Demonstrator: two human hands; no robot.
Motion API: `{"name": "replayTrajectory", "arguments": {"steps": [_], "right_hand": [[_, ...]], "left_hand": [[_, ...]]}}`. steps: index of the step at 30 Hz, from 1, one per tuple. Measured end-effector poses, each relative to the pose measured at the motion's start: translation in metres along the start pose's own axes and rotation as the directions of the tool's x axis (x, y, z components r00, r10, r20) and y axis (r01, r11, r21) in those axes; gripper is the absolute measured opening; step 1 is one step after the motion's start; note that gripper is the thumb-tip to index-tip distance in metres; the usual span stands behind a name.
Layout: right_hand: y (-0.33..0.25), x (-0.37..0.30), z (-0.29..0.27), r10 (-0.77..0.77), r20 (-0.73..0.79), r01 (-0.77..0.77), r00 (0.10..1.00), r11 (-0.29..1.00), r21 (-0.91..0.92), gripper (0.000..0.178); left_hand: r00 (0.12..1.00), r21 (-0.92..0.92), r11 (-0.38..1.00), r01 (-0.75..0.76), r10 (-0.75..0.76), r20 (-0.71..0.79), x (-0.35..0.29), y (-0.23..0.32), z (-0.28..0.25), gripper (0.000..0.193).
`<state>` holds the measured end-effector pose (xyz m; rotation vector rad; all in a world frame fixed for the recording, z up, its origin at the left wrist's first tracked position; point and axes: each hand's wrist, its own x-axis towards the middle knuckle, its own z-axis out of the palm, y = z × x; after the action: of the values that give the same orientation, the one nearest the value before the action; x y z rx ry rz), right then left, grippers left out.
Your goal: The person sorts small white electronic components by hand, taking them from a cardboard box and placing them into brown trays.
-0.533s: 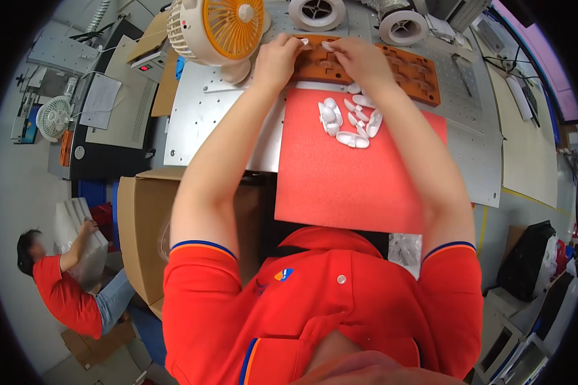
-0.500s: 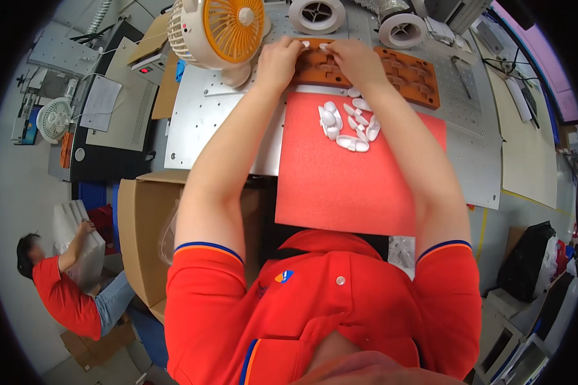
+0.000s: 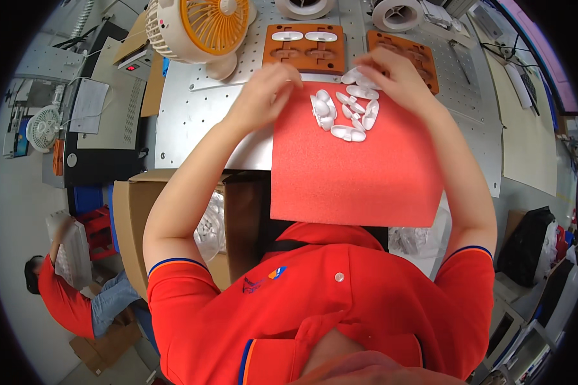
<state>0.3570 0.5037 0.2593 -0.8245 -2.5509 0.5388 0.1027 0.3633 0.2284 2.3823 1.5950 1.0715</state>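
My left hand hovers at the top left corner of the red foam mat, fingers loosely bent, with nothing seen in it. My right hand rests on the far end of a pile of several white oval plastic parts, and its fingertips pinch one of them. Just beyond the hands lies an orange mould tray with two white parts seated in its top row. A second orange tray lies to its right, partly hidden by my right hand.
A cream and orange desk fan stands at the back left of the perforated metal table. Two white tape reels sit at the far edge. An open cardboard box stands below the table. Another person in red crouches at lower left.
Both hands have drawn back from the orange tray to the pile on the red mat. The view has shifted, so the table sits lower in the picture.
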Motion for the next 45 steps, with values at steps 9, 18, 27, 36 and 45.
{"name": "replayTrajectory", "arguments": {"steps": [9,18,27,36,45], "right_hand": [[0.007,-0.03,0.008,-0.156,0.073,0.163,0.985,0.981,-0.105,0.027],[0.018,-0.09,-0.024,0.498,0.12,-0.503,0.859,0.777,0.379,0.031],[0.044,-0.115,-0.028,-0.281,-0.16,0.236,0.946,0.938,-0.253,0.031],[0.049,-0.092,-0.038,-0.279,0.016,0.28,0.96,0.959,-0.038,0.015],[0.114,-0.015,-0.015,-0.084,-0.344,-0.063,0.935,0.917,-0.395,0.02]], "left_hand": [[0.959,0.141,0.963,-0.231,0.202,0.199,-0.001,0.037,0.028,0.031],[0.875,-0.253,0.844,0.473,-0.414,0.252,-0.007,0.036,0.009,0.026],[0.909,0.065,0.91,0.409,-0.413,0.056,-0.004,0.045,0.012,0.023],[0.724,-0.174,0.734,0.657,-0.55,0.417,0.024,0.035,0.009,0.025],[0.992,0.343,0.938,-0.059,0.092,-0.082,0.172,0.03,0.147,0.021]]}}
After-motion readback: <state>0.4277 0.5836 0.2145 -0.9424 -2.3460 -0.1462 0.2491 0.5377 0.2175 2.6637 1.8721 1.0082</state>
